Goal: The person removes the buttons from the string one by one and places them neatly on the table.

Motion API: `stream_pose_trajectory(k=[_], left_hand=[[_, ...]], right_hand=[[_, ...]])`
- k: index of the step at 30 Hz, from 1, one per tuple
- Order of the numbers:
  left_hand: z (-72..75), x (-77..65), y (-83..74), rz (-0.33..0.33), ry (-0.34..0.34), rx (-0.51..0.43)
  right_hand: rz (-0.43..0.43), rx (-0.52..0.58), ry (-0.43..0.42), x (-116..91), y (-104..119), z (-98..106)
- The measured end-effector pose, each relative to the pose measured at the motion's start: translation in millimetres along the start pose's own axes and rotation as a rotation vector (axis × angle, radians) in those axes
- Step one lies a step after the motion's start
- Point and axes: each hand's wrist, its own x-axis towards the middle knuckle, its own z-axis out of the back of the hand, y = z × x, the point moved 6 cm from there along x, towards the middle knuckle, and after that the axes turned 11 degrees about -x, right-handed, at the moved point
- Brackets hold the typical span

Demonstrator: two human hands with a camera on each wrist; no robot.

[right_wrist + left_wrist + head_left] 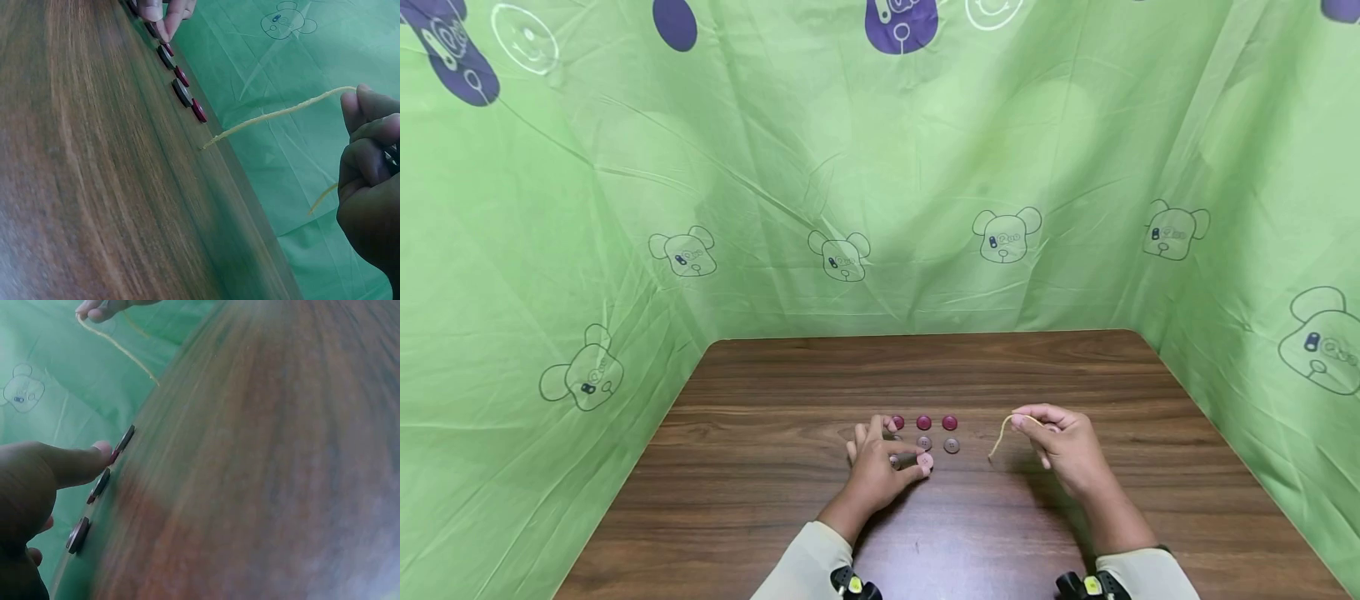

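Observation:
My left hand (877,467) pinches a pink button (926,460) between thumb and forefinger, low over or on the table. Beside it lie grey-brown buttons (952,446), some partly hidden by the fingers. A row of dark red buttons (923,423) lies just behind them. To the right, my right hand (1071,442) holds a thin yellow string (1001,435) between thumb and fingertips, above the table. One end of the string (269,115) hangs out toward the buttons; a shorter piece (322,198) shows below the hand in the right wrist view.
The brown wood-grain table (760,392) has its far edge against a green cloth (910,275) printed with bear heads. That cloth also stands along the left and right sides. Dark devices are strapped at both wrists.

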Motion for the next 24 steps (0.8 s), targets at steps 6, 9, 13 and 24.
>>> stream_pose_trajectory(k=[6,9,13,24], left_hand=[[-1.8,1.0,1.9,0.006,0.016,0.050],[-2.4,2.0,2.4,0.006,0.018,0.059],[-2.9,2.7,3.3,0.008,0.018,0.071],[-4.1,3.5,3.5,-0.004,0.024,0.082]], right_hand=[[-0.002,-0.010,-0.004,-0.1,-0.5,0.3],[-0.003,-0.019,-0.006,0.0,-0.2,0.5],[-0.005,-0.022,-0.005,0.2,0.0,0.5],[0.000,-0.020,0.002,0.0,-0.1,0.8]])
